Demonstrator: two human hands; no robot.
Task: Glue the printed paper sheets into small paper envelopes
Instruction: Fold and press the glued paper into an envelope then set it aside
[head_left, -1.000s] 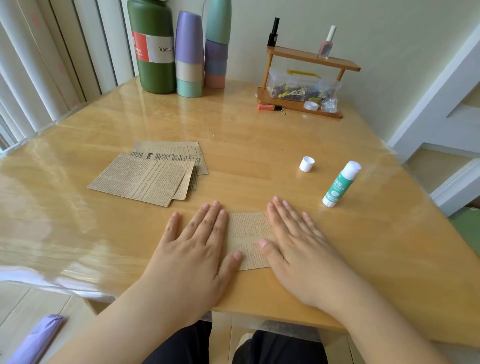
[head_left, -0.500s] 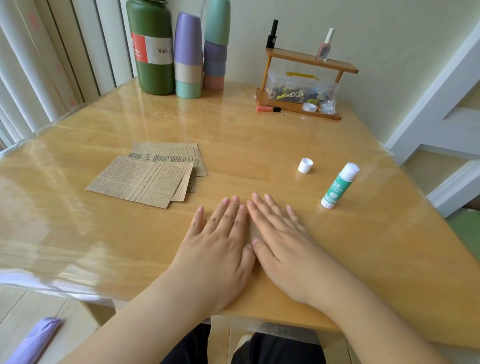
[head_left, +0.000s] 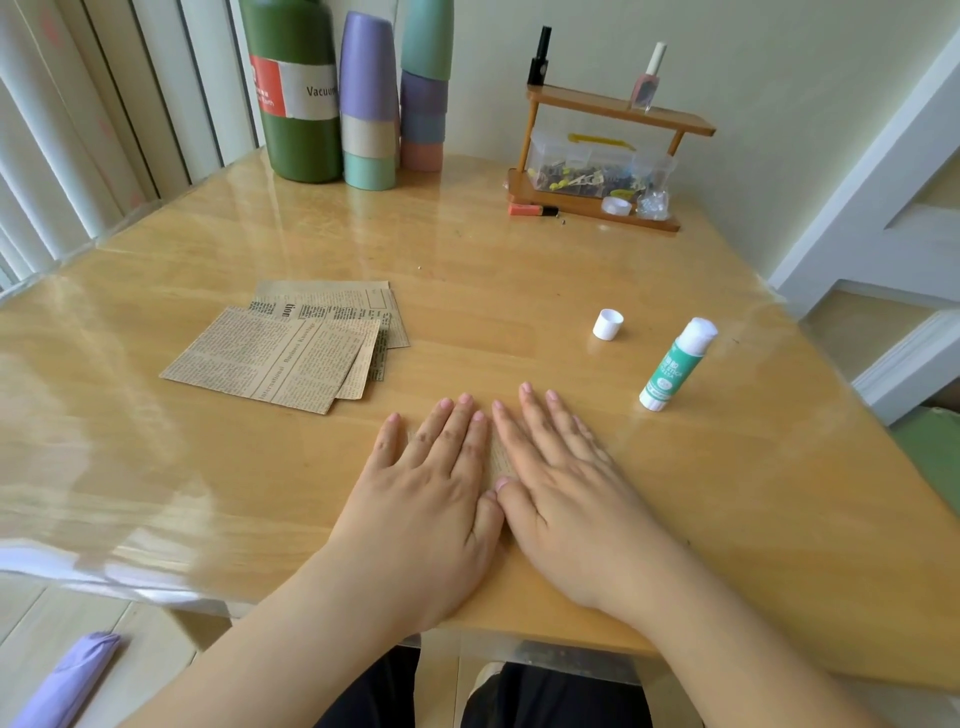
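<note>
From the head view, the glued fold is best set by even, flat pressure smoothed along the seam: the left hand (head_left: 431, 488) and right hand (head_left: 566, 483) lie flat, fingers straight, side by side on the folded paper (head_left: 498, 460) near the table (head_left: 519, 291)'s front edge.

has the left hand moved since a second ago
Yes. The left hand slid right, away from the stack of printed sheets, meeting the right hand.
</note>
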